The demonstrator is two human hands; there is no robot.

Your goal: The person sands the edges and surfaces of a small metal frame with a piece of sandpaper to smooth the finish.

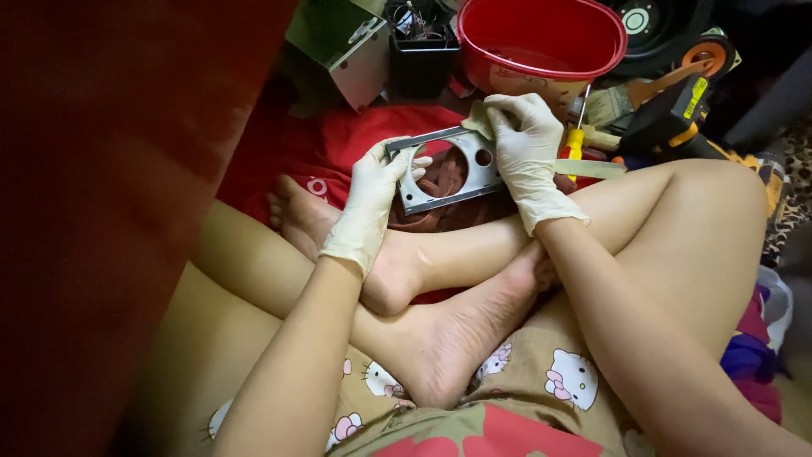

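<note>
Left hand (372,199), white glove: grips the left edge of a grey metal plate (446,169) with one large round cut-out and a smaller hole. Right hand (526,152), white glove: presses a small cloth pad (479,120) onto the plate's upper right corner. Plate held above crossed bare legs over a red cloth (334,144). Behind: red plastic bucket (541,38), black open box (420,55), yellow-handled screwdriver (575,140), metal casing (351,46) at the cloth's far edge.

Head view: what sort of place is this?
Likely a home floor used as a repair spot: gloved hands hold a metal plate over red cloth, with a red bucket and screwdriver beside.
</note>
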